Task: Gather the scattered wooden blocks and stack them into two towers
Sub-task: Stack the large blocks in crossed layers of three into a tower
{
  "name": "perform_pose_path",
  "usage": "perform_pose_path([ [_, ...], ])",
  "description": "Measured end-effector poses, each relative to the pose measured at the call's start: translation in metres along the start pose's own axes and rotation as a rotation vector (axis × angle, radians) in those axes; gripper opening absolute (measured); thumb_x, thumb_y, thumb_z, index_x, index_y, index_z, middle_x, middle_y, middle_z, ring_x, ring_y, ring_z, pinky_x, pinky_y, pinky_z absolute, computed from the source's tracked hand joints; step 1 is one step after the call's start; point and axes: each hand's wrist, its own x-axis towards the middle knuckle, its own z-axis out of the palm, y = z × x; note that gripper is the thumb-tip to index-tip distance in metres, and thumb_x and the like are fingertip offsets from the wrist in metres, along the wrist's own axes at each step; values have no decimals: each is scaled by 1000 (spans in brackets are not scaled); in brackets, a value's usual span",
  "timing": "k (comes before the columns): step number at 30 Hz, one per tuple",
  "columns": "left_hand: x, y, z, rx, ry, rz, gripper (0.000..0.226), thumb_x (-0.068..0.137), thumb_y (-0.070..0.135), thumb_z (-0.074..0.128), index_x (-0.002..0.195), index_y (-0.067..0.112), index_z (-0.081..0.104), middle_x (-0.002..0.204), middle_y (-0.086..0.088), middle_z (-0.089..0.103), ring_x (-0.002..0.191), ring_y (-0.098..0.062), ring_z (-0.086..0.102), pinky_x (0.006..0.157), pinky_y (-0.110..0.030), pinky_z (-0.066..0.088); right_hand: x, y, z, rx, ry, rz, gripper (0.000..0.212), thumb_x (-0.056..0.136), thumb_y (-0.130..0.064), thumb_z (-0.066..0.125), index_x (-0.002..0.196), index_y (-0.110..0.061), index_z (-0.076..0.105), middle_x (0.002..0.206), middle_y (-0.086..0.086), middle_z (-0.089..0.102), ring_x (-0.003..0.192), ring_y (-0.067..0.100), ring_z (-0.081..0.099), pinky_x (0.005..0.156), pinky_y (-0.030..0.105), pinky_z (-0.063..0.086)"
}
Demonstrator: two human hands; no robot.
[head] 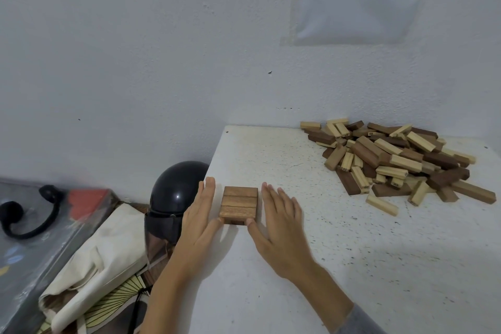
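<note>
Palms flat and open, my left hand (200, 218) and right hand (282, 221) flank the three-block layer (239, 205) near the table (271, 279) edge; loose pile (398, 163) well apart.

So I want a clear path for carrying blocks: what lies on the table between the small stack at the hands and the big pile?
Nothing: in the head view, only bare speckled table separates the stack from the pile.
</note>
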Motion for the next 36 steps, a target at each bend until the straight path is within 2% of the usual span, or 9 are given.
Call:
perform_pose_path([
  [6,-17,31,11,-58,73,239,53,90,43,45,141,28,42,148,21,39,143,-1,24,111,-11,16,-14,8,-17,278,222,-78,55,87,-55,30,136,-35,43,136,-20,44,129,-4,31,110,25,24],
  [9,-17,52,27,-93,37,278,48,91,42,46,138,31,45,145,29,38,140,0,30,108,-10,19,-19,18,-32,360,343,-63,39,88,-48,38,122,-36,52,120,-27,52,118,-8,41,100,16,29],
  [13,-8,73,52,-130,-24,289,44,91,46,45,135,40,45,142,30,40,138,-1,34,110,-26,28,-25,44,-55,434,450,6,21,91,-31,49,110,-34,58,110,-26,57,110,-4,50,93,16,38],
  [16,3,87,74,-141,-65,306,37,92,41,47,129,44,48,133,31,47,130,0,41,106,-21,33,-30,70,-72,418,501,40,26,93,-7,55,104,-30,62,106,-20,61,104,-1,54,87,8,39],
  [21,27,107,112,-94,-148,354,35,93,37,41,124,33,57,125,24,55,120,5,46,101,-20,35,-35,112,-100,356,542,78,28,94,-1,52,101,-25,66,101,-17,64,100,1,59,84,7,41],
  [26,55,123,146,10,-257,455,33,97,23,41,125,22,60,124,11,60,115,-1,51,97,-20,39,-33,152,-124,120,445,35,30,95,0,51,114,-16,67,109,-10,64,104,8,57,88,8,37],
  [29,68,119,162,215,-226,572,34,97,19,47,128,18,60,131,3,59,121,-8,48,100,-26,40,-31,168,-132,-22,318,-2,36,96,-1,48,123,-18,64,123,-5,64,114,13,54,93,25,39],
  [32,68,114,168,284,-235,562,42,98,14,46,139,17,50,152,2,40,139,-9,32,107,-10,17,-31,176,-133,-152,243,17,39,99,-7,44,131,-24,58,134,-9,57,118,14,47,93,31,35],
  [36,65,107,168,277,-209,591,38,101,21,42,137,19,53,147,1,45,133,-12,39,105,-23,32,-30,181,-134,-166,245,20,39,97,-4,47,131,-22,59,129,-6,59,114,19,48,88,32,35],
])
